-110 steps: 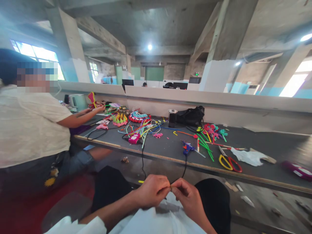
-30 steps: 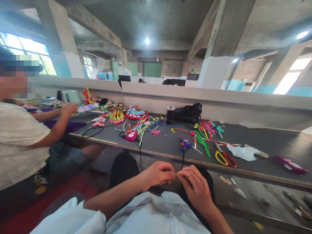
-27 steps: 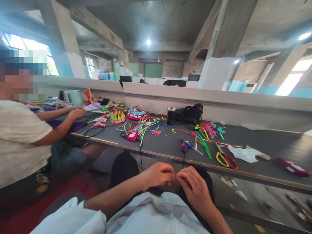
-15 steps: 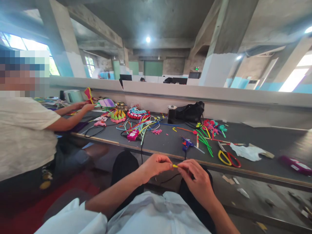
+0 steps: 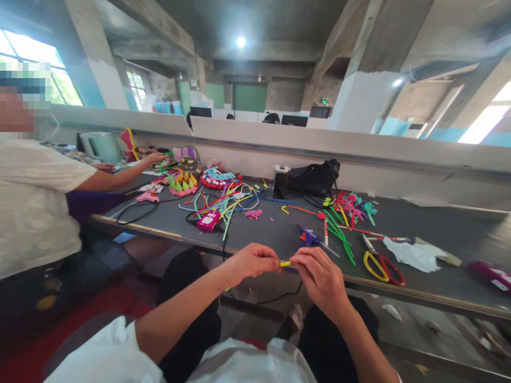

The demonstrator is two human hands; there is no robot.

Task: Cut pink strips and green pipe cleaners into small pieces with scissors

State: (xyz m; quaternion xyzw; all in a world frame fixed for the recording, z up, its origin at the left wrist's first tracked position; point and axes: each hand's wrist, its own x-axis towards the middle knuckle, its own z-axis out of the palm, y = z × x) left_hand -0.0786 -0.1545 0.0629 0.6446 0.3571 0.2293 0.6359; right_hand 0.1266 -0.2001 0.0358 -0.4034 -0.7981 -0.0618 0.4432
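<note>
The short stem is yellow, the glue gun blue and orange, the scissors yellow-and-red handled, the tabletop dark grey.

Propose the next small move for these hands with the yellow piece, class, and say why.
Perhaps a gentle twist by the right hand while the left hand holds firm: the yellow piece bridges the narrow gap between them, seemingly pinched at both ends.

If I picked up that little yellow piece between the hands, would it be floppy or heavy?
The yellow piece is probably light, because it looks thin. It might not flop much, since the part showing between the left hand and right hand is short and nearly straight.
</note>
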